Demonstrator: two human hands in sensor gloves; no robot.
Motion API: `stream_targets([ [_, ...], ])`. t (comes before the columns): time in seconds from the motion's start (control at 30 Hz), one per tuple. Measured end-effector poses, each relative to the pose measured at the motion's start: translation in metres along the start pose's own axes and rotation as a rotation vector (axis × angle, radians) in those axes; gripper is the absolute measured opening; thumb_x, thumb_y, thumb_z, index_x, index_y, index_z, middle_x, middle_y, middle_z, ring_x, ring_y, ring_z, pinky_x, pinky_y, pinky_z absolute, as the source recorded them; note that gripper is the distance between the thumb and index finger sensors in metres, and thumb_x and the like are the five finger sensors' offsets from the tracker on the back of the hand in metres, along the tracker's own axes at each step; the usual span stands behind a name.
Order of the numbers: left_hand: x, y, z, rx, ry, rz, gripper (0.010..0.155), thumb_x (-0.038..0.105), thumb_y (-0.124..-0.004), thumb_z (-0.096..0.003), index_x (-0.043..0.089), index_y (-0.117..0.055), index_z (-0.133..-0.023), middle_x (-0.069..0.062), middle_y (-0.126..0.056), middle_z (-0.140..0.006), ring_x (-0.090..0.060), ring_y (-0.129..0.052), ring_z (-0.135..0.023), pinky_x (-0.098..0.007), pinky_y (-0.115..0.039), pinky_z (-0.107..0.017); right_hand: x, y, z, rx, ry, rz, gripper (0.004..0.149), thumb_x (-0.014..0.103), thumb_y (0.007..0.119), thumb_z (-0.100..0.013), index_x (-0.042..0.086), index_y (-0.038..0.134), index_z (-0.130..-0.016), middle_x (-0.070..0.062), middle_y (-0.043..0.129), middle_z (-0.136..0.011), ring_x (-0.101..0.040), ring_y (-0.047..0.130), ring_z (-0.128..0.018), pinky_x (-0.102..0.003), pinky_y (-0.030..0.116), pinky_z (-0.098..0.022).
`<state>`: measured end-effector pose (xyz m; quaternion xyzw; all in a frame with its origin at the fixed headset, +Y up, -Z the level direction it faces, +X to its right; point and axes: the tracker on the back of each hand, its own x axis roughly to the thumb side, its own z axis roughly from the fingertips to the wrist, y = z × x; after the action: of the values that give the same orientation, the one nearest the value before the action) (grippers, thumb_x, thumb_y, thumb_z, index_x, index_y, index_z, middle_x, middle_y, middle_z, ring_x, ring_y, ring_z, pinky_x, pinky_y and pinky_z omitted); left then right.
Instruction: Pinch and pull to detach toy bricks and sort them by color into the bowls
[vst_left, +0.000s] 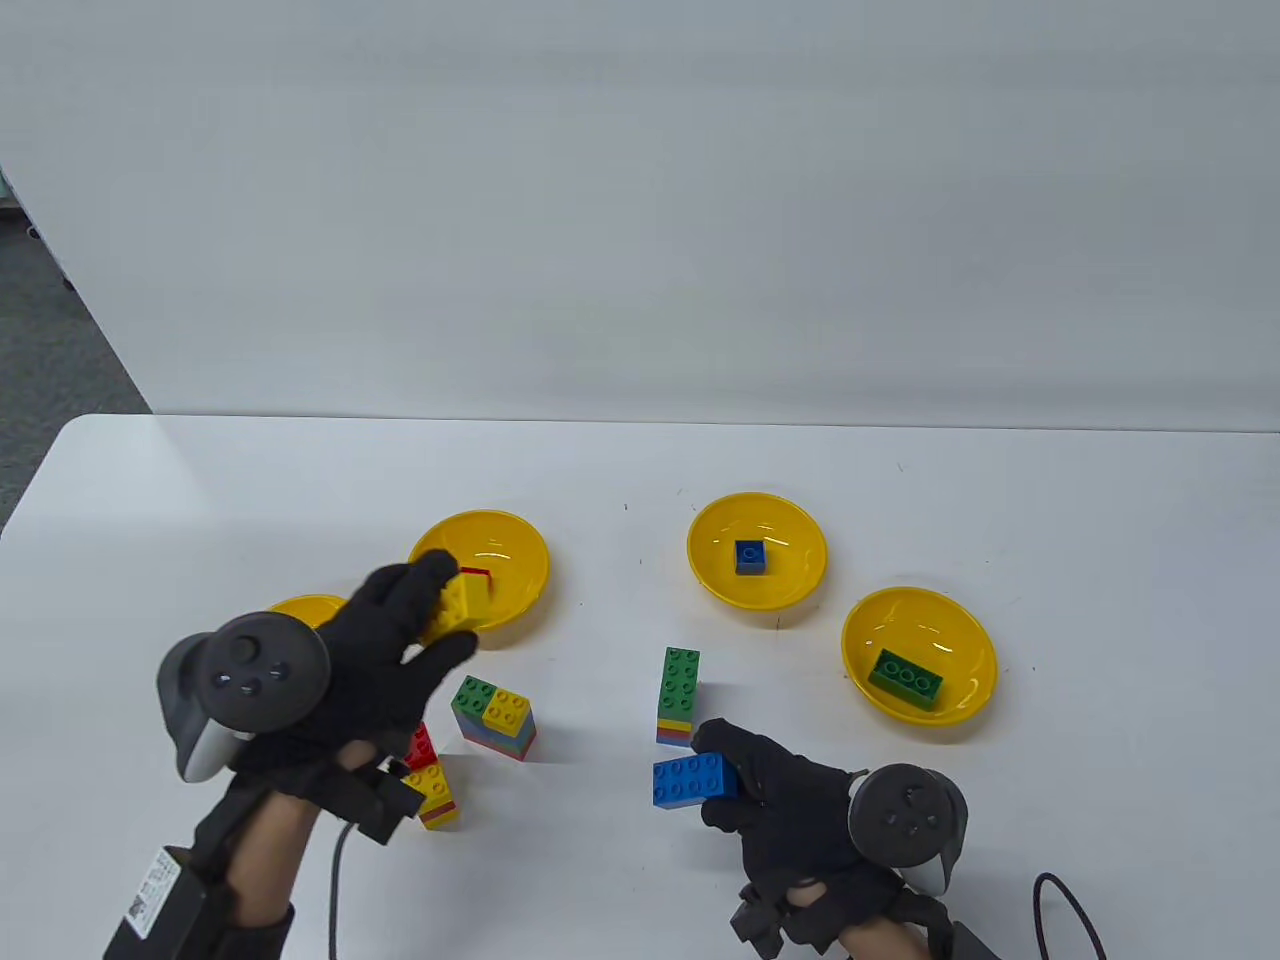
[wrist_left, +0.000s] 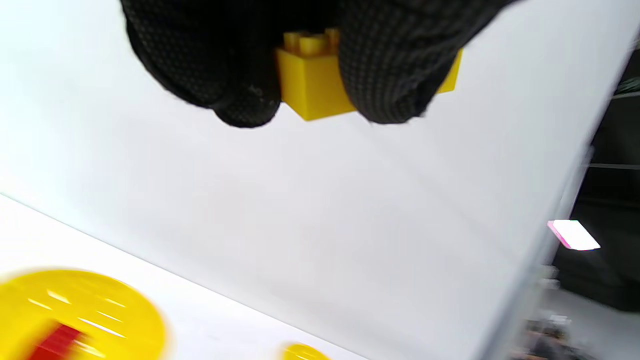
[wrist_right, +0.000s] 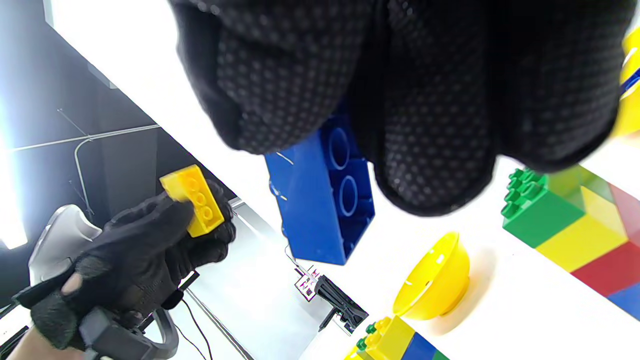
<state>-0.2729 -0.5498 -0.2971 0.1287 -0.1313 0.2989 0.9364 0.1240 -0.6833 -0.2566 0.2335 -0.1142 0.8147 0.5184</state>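
My left hand (vst_left: 445, 612) pinches a yellow brick (vst_left: 462, 598) in the air, in front of a yellow bowl (vst_left: 522, 545) that holds a red brick (vst_left: 478, 573). The left wrist view shows gloved fingers (wrist_left: 390, 75) on both sides of that yellow brick (wrist_left: 312, 90). My right hand (vst_left: 722, 775) grips a long blue brick (vst_left: 693, 779) low over the table, just before a multicoloured stack with a green top (vst_left: 679, 690). In the right wrist view the blue brick (wrist_right: 325, 210) hangs under my fingers (wrist_right: 435, 150), hollow side showing.
A bowl (vst_left: 800, 520) holds a blue brick, and another bowl (vst_left: 965, 625) holds a green one. A fourth bowl (vst_left: 300, 608) is partly hidden behind my left hand. A green-and-yellow-topped stack (vst_left: 495, 717) and a red-and-yellow stack (vst_left: 430, 780) stand near my left wrist.
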Motion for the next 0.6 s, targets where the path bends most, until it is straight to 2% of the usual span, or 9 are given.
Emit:
stream_targets([
  [0.07, -0.021, 0.007, -0.002, 0.012, 0.084, -0.11, 0.068, 0.029, -0.091, -0.0485, 0.015, -0.061, -0.108, -0.023, -0.07, -0.105, -0.046, -0.086, -0.085, -0.057, -0.077, -0.064, 0.0, 0.0, 0.0, -0.002, -0.001, 0.002, 0.064, 0.021, 0.091, -0.024, -0.005, 0.083, -0.082, -0.031, 0.096, -0.066, -0.032, 0.109, -0.034, -0.058, 0.094, -0.029],
  [0.17, -0.062, 0.0, -0.002, 0.025, 0.24, -0.266, 0.068, 0.031, -0.093, -0.0473, 0.017, -0.064, -0.107, -0.022, -0.072, -0.104, -0.046, -0.087, -0.084, -0.059, -0.077, -0.062, 0.0, -0.001, 0.0, -0.007, 0.001, 0.005, 0.064, 0.022, 0.091, -0.025, -0.004, 0.083, -0.083, -0.031, 0.095, -0.067, -0.033, 0.109, -0.035, -0.059, 0.093, -0.03],
  [0.37, -0.14, -0.037, 0.001, -0.109, 0.5, -0.532, 0.068, 0.037, -0.097, -0.0444, 0.017, -0.07, -0.104, -0.019, -0.08, -0.099, -0.044, -0.091, -0.08, -0.059, -0.078, -0.059, -0.001, -0.002, 0.0, -0.006, 0.004, 0.001, 0.064, 0.022, 0.091, -0.026, -0.004, 0.082, -0.084, -0.031, 0.094, -0.068, -0.034, 0.108, -0.037, -0.059, 0.092, -0.031],
  [0.5, -0.165, -0.051, 0.004, -0.148, 0.566, -0.602, 0.068, 0.038, -0.098, -0.0436, 0.018, -0.071, -0.103, -0.019, -0.082, -0.098, -0.044, -0.092, -0.079, -0.058, -0.079, -0.059, -0.001, -0.002, -0.001, 0.0, 0.008, 0.001, 0.064, 0.022, 0.091, -0.026, -0.004, 0.082, -0.084, -0.031, 0.094, -0.068, -0.034, 0.108, -0.037, -0.06, 0.092, -0.032],
  [0.6, -0.172, -0.052, 0.006, -0.141, 0.586, -0.576, 0.071, 0.042, -0.097, -0.0432, 0.017, -0.07, -0.104, -0.019, -0.08, -0.099, -0.044, -0.091, -0.081, -0.059, -0.078, -0.059, -0.001, -0.002, -0.001, 0.0, 0.011, 0.001, 0.064, 0.022, 0.091, -0.027, -0.004, 0.082, -0.084, -0.031, 0.094, -0.068, -0.035, 0.107, -0.037, -0.06, 0.091, -0.032],
])
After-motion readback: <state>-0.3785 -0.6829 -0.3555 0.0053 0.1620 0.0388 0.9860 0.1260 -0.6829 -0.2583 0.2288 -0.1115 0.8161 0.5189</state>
